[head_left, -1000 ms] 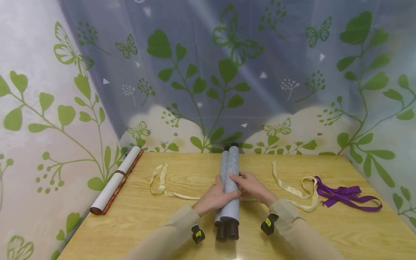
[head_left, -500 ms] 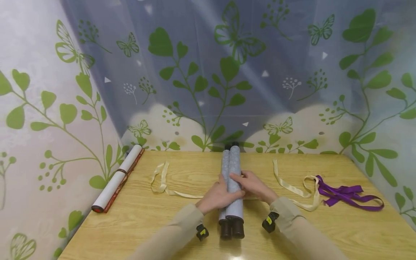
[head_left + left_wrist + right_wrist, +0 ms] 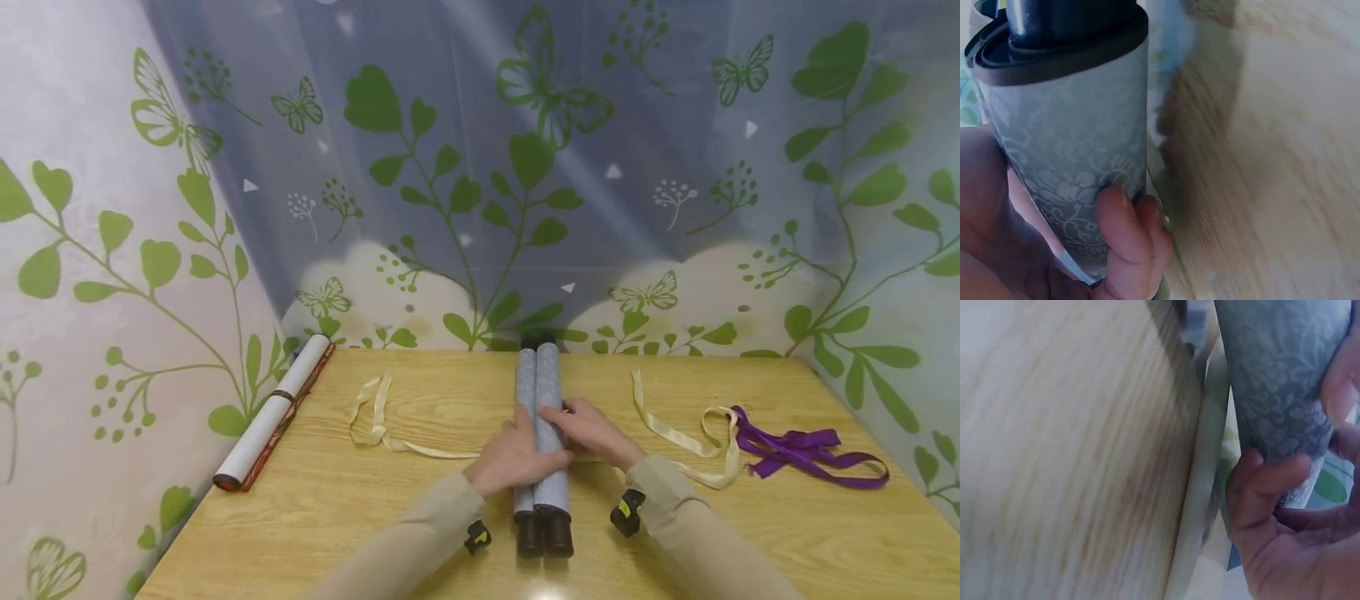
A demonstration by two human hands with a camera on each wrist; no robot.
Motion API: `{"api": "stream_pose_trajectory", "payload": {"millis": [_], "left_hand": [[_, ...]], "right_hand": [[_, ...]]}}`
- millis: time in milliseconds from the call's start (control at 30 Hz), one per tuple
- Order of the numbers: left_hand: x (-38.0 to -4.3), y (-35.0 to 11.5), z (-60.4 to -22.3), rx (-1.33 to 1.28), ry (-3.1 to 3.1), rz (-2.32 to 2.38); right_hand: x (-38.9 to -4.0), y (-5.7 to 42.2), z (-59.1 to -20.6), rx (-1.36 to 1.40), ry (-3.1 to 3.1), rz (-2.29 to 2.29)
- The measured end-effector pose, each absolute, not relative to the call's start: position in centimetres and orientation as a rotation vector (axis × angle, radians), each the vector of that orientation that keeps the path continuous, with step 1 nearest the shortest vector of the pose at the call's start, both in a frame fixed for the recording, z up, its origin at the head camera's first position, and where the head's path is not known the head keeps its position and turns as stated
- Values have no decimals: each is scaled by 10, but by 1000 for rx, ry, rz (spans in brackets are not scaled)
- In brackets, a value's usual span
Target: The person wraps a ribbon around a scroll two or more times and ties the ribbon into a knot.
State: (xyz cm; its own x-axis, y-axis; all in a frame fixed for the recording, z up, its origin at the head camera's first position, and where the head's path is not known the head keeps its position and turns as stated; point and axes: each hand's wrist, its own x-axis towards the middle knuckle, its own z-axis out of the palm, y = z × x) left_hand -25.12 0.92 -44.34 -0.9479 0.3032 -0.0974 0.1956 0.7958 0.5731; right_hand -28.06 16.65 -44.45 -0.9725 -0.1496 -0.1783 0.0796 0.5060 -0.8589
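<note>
A grey-blue scroll with a white floral pattern stands out from the table in two parallel rolls, a left roll and a right roll. Dark brown knobs project from its near ends. My left hand grips the scroll from the left, its thumb lying across the top; the left wrist view shows curled fingertips against the patterned side. From the right, my right hand holds it around the middle, and curled fingers press its underside in the right wrist view.
A cream ribbon lies on the wooden table, passing behind the hands to a loose right end. Beside that is a purple ribbon. A white roll with red edging lies along the left edge. Patterned curtains hang behind.
Both hands and the scroll have shifted a little to the right, its near end most. The two rolls now lie more evenly side by side. The grip stays.
</note>
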Motion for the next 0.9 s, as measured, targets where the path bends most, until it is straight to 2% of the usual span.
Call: {"api": "stream_pose_trajectory", "payload": {"millis": [200,667,900], "left_hand": [[-251,14,-449,396,2827,801],[-256,15,-449,411,2810,723],[-261,1,-446,474,2766,750]], "right_hand": [[-284,169,-452,-121,2682,-1302],[-290,177,-459,-172,2622,-1310],[-292,189,-458,-275,2633,-1270]]}}
